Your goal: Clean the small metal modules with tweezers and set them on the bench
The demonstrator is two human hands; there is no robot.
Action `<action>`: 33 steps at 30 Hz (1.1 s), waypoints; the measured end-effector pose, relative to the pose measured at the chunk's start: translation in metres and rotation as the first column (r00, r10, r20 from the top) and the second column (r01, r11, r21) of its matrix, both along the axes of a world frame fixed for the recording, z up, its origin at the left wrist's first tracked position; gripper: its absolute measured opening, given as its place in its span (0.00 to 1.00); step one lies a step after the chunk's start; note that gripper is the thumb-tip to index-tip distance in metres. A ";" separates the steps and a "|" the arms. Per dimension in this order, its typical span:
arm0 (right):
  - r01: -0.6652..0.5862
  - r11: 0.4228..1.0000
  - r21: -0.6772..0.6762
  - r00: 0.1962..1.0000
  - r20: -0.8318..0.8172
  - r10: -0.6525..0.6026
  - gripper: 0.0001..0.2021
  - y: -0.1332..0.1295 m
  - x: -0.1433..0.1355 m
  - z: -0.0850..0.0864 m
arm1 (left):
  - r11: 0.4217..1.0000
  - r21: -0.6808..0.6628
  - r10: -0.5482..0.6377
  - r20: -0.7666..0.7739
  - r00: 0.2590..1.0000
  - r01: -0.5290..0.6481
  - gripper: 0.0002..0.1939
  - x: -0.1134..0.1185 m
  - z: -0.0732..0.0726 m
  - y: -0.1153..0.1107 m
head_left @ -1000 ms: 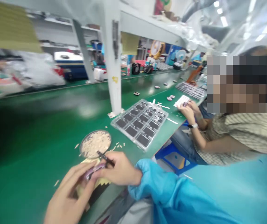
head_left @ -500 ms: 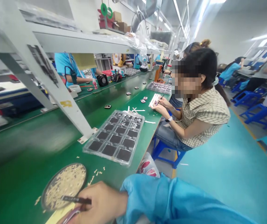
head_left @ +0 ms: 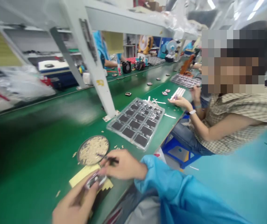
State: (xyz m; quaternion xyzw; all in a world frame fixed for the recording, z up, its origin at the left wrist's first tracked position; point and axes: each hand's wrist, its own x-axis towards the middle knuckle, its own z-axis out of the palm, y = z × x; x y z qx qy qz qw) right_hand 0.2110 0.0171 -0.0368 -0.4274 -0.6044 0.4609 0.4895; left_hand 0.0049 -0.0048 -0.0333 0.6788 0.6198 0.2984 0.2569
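Observation:
At the bottom of the head view, my left hand (head_left: 74, 199) grips a small rounded device part (head_left: 96, 179) with a pale and purple rim between thumb and fingers. My right hand (head_left: 125, 165) is closed around dark tweezers (head_left: 112, 160), its fingertips close by the device part; whether they touch it I cannot tell. The tweezers point left over a round dish (head_left: 78, 153) holding many small cream-coloured pieces. Under my hands lies a yellow paper strip pad (head_left: 81, 175), partly covered by them.
A clear compartment tray (head_left: 110, 127) with dark square pieces lies beyond the dish, beside a white shelf post (head_left: 100, 84). Scattered device parts (head_left: 128, 93) and white strips (head_left: 170, 116) lie on the green bench (head_left: 30, 149). A co-worker in a checked shirt (head_left: 236, 124) sits at right.
My view has turned left and down. My left hand with the device part now shows clearly, and my right hand with the tweezers is beside it.

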 end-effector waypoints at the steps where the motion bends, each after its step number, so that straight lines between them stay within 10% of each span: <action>1: 0.038 0.997 0.062 0.999 0.014 -0.039 0.17 0.002 0.004 0.004 | 0.999 0.016 -0.028 0.031 0.999 0.027 0.20 0.002 0.003 -0.002; 9: -0.111 0.915 0.389 0.978 0.207 0.030 0.12 0.007 0.009 0.009 | 0.967 0.153 -0.215 0.054 0.975 0.205 0.13 0.011 0.009 -0.002; 22: -0.218 0.875 0.431 0.906 0.424 0.017 0.10 0.003 0.012 -0.002 | 0.967 0.128 -0.228 0.044 0.973 0.221 0.13 0.008 0.006 0.000; 28: -0.348 0.850 0.395 0.755 0.655 0.004 0.08 0.008 0.014 0.017 | 0.969 0.130 -0.217 0.043 0.975 0.210 0.15 0.002 0.002 0.003; 33: -0.420 0.822 0.384 0.801 0.582 0.138 0.10 0.034 0.012 0.035 | 0.993 0.001 -0.120 0.074 0.990 0.120 0.20 -0.006 0.000 0.011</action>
